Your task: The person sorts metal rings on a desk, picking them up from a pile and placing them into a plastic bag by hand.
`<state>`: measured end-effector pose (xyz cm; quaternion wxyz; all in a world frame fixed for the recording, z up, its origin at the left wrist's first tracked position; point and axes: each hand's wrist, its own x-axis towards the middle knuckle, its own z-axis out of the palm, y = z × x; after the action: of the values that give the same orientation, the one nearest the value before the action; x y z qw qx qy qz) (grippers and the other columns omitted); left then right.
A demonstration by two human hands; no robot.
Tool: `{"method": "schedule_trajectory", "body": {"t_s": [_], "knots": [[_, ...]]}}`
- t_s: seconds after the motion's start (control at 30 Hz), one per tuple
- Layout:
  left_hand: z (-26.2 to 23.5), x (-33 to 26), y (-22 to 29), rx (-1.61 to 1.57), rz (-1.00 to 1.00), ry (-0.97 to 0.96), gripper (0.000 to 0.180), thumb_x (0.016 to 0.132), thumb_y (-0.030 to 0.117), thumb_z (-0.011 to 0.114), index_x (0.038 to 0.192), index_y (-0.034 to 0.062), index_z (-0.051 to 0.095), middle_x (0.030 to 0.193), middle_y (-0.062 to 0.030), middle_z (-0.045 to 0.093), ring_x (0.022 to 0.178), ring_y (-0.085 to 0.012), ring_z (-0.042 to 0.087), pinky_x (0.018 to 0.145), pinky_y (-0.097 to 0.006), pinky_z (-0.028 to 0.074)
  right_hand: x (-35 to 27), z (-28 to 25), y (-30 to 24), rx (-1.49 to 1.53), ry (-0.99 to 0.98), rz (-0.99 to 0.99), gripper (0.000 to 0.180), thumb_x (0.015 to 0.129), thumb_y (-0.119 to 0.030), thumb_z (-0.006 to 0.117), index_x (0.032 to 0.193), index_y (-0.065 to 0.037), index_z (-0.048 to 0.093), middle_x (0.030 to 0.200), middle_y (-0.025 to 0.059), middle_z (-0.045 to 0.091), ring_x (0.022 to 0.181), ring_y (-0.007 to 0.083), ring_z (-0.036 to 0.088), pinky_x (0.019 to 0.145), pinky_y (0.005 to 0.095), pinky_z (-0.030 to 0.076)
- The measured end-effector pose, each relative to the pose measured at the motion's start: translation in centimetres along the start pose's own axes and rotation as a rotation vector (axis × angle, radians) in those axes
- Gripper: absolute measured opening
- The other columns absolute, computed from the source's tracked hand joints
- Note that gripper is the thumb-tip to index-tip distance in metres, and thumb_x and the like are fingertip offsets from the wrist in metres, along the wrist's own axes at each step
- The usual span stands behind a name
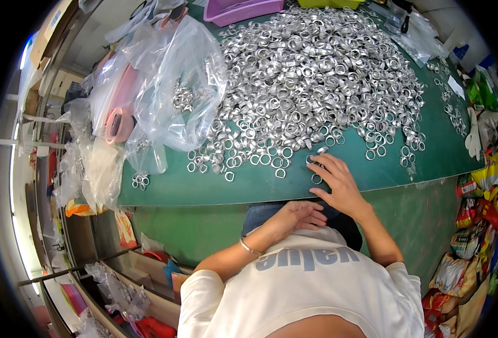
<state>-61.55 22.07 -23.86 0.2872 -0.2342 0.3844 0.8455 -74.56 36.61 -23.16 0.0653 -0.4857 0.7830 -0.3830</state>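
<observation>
A large heap of silver metal rings [316, 73] covers the far middle of the green table [204, 186], with loose rings scattered along its near side. My right hand [339, 183] rests at the front of the heap, fingers apart and arched over a few rings. One ring [316, 179] lies between its thumb and fingers, seemingly on the table rather than gripped. My left hand [300, 217], a bracelet on its wrist, hovers in front of my lap by the table's near edge. Its fingers are loosely stretched, with nothing visible in them.
A clear plastic bag [170, 84] with some rings inside lies left of the heap, beside a roll of tape [119, 125]. A purple tray [243, 10] and a yellow tray [330, 3] stand behind. White gloves [473, 135] hang at the right edge; colourful bags [457, 273] are stacked below.
</observation>
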Motion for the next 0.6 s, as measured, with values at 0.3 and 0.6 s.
{"method": "schedule_trajectory", "body": {"t_s": [0.3,0.6], "knots": [[-4.7,6.1,-6.3,-0.816,0.059,-0.518,0.041,0.098,0.021,0.032,0.127,-0.0053,0.043,0.132,-0.0193,0.049,0.124,-0.0311,0.046,0.108,-0.044,0.034,-1.3,3.2,-0.6,0.032,0.014,-0.125,0.029,0.073,-0.012,0.069,0.100,-0.003,0.063,0.109,0.0102,0.057,0.110,0.0318,0.051,0.092,0.0441,0.041],[-3.6,4.0,-4.2,-0.800,-0.102,-0.278,0.036,0.095,0.020,0.040,0.123,-0.0009,0.051,0.114,-0.0152,0.060,0.104,-0.0270,0.059,0.094,-0.039,0.047,-4.1,3.5,-3.2,0.292,-0.092,-0.340,0.021,0.068,-0.004,0.071,0.088,-0.002,0.064,0.094,0.0104,0.059,0.092,0.0290,0.057,0.079,0.0401,0.046]]}}
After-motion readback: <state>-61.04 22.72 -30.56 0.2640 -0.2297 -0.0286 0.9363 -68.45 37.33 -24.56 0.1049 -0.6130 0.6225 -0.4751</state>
